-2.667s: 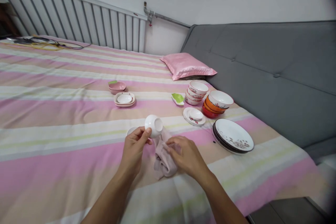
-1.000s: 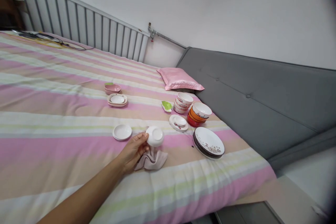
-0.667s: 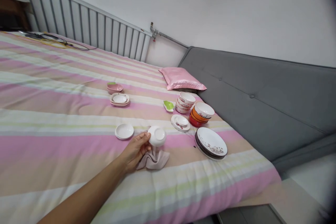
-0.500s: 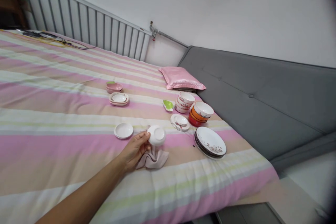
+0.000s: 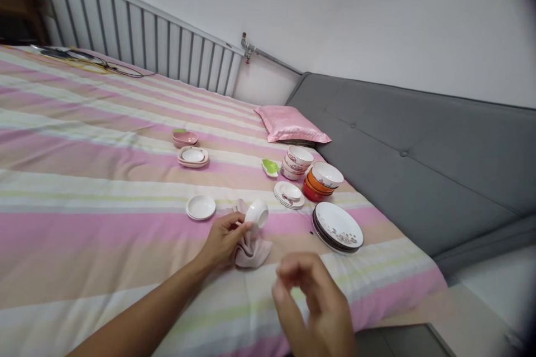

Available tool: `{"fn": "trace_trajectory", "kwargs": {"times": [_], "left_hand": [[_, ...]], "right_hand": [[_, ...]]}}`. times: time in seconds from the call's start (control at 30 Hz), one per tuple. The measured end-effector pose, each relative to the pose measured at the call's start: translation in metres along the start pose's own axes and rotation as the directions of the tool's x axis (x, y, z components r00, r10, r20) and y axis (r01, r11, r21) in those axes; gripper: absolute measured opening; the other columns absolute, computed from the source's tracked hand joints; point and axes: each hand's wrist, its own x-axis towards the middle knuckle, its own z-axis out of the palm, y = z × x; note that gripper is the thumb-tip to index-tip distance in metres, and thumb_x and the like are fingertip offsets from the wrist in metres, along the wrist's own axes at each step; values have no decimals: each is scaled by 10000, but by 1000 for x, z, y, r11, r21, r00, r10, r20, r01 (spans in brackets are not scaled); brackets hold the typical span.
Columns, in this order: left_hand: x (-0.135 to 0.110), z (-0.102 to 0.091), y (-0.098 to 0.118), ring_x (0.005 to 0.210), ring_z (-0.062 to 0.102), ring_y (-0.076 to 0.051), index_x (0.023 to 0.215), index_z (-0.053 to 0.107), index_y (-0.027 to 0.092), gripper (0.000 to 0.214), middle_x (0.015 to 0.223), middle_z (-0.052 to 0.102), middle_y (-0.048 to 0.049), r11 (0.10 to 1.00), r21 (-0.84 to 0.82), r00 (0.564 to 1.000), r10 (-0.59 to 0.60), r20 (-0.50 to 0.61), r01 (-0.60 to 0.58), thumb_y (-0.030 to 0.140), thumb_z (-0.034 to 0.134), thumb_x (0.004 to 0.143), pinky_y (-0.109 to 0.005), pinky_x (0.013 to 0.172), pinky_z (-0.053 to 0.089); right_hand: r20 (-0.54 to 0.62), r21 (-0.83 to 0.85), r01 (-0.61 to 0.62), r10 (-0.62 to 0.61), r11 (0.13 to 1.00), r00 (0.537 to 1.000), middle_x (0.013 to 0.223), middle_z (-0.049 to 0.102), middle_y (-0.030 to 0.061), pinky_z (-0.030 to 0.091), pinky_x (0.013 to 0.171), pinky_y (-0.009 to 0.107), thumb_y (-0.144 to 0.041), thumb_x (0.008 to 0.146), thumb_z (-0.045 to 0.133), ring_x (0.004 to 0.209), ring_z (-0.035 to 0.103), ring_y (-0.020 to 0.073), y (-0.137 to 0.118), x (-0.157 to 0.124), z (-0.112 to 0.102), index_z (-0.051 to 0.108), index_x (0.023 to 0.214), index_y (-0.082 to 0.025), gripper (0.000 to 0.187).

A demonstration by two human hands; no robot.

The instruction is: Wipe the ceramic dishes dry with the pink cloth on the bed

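Above the striped bedspread, my left hand (image 5: 226,237) pinches a small white bowl (image 5: 257,213) by its rim, the bowl tipped on its side. A pale pink cloth (image 5: 253,252) hangs or lies crumpled just under the bowl; whether my fingers also touch it I cannot tell. My right hand (image 5: 316,304), slightly blurred, is close to the camera at the lower middle. Its fingers curve with a gap between thumb and fingertips, and nothing is in it. To the left of the bowl lie small white dishes (image 5: 201,207), stacked.
Stacked large plates (image 5: 338,226), small plates (image 5: 285,198), orange and white bowls (image 5: 324,178), patterned bowls (image 5: 298,162) and a green leaf dish (image 5: 270,168) stand to the right. Oval dishes (image 5: 192,157) and pink dishes (image 5: 185,138) sit farther left. A pink pillow (image 5: 291,124) touches the grey headboard (image 5: 402,139).
My right hand has come into view from below. My left hand has turned the white bowl, so its base no longer faces me and its opening tilts right.
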Motion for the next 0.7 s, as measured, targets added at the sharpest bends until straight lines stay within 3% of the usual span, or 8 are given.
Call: {"fn": "trace_trajectory", "kwargs": {"times": [0.07,0.13,0.23,0.33,0.43,0.5,0.6,0.7], "left_hand": [[0,-1,2,602,489,-119,663,653,157,199,619,570,-7,966,204,987,160,-6,-155,323,611,766,-227,588,367],[-1,-2,5,631,501,-132,662,654,167,195,635,582,-12,924,306,967,254,-34,-232,313,594,776,-239,629,381],[0,-5,10,630,511,-128,692,627,173,180,654,581,0,926,318,949,268,-168,-205,314,571,789,-231,614,392],[2,-8,14,597,498,-108,708,586,174,179,637,546,23,952,274,920,225,-321,-137,312,538,812,-210,577,390],[5,-11,16,577,473,-91,701,561,171,192,622,512,33,967,229,906,191,-378,-108,311,520,826,-196,569,392],[6,-11,16,577,465,-88,700,558,168,200,616,500,34,972,213,908,176,-379,-99,317,520,828,-193,571,396],[6,-10,16,578,455,-87,694,558,164,211,617,496,32,976,204,918,152,-366,-80,327,525,826,-192,568,396],[7,-9,16,584,449,-87,697,562,163,218,624,499,31,982,179,929,117,-352,-56,340,534,821,-190,568,391]], "right_hand": [[15,-91,-87,89,992,996,825,600,31,477,628,268,-292,797,568,707,575,144,-3,40,8,537,903,-188,153],[-32,-193,-138,134,972,990,865,609,41,459,614,267,-284,792,542,700,579,147,1,76,14,522,894,-186,143],[43,-418,-167,203,893,978,949,630,58,434,696,309,-229,779,519,764,601,173,19,114,25,543,910,-198,136],[26,-575,-279,358,769,933,908,661,97,405,749,352,-231,775,516,911,595,245,45,129,42,594,875,-202,130],[-31,-504,-420,470,755,882,994,646,161,397,758,374,-320,732,580,966,581,287,75,125,60,614,921,-174,240],[-30,-447,-462,503,766,864,935,656,186,398,741,376,-329,704,603,934,589,299,94,116,68,634,839,-148,229],[23,-285,-465,492,838,871,749,673,89,408,677,307,-295,657,622,778,609,228,113,107,73,629,688,-178,121],[22,-59,-447,449,893,893,611,612,4,401,580,248,-338,671,580,608,560,155,119,107,69,589,635,-183,159]]}}
